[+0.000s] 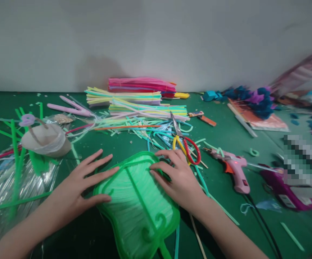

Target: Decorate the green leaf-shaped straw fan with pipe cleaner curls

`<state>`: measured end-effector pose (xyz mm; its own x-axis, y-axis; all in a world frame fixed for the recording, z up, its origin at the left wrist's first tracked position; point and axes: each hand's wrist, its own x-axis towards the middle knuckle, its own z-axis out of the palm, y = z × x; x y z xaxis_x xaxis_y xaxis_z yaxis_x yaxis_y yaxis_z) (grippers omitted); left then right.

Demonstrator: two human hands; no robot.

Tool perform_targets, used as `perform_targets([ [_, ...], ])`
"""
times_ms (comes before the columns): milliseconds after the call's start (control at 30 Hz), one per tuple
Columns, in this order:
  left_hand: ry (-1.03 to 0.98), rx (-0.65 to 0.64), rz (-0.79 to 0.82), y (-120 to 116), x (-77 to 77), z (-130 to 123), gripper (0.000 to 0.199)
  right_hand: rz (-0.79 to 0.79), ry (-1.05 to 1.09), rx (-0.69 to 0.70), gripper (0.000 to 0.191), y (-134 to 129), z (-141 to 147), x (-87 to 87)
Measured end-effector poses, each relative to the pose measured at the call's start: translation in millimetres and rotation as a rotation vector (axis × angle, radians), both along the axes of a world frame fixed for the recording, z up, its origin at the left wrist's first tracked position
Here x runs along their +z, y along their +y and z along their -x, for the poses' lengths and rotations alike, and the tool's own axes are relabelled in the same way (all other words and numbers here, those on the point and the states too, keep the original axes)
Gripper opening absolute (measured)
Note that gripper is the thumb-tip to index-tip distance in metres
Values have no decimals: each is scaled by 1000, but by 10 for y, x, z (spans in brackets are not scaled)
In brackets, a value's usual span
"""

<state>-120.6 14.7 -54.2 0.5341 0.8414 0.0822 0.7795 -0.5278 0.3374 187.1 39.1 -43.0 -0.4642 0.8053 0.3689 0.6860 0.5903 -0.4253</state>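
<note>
A green leaf-shaped panel lies toward the near edge of the counter, about midway along, its curled trim and stem end at the near side. The left grip is open, fingers spread, with fingertips resting on the panel's left rim. The right grip curls over the upper right rim; whether it pinches that rim or merely presses on it cannot be told.

With so light a contact on the left, the panel could swivel if the right grip pushes unevenly. Heavy pressure from the curled fingers might bend the raised outline or work it loose from the fine strands inside.

The scissors lie just beyond the right grip, blades toward the far edge, so a careless reach could knock them. Toward the right edge, a pink glue gun shows a red light and is probably hot; its nozzle faces the right grip's side, and an outward swing risks a burn. Its black cord runs toward the near right corner, where a snag could drag it. Loose trimmings nearer the far edge might cling to the panel if it slides there.
</note>
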Motion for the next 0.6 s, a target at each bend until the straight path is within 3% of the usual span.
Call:
perform_targets([
  [300,37,-77,-56,58,-99,-34,61,17,53,38,10,-5,7,0],
  [467,44,-66,-97,43,-86,-37,63,45,154,124,13,13,32,-72],
  [600,42,-38,-86,20,-82,-35,60,30,167,113,14,13,56,-119],
])
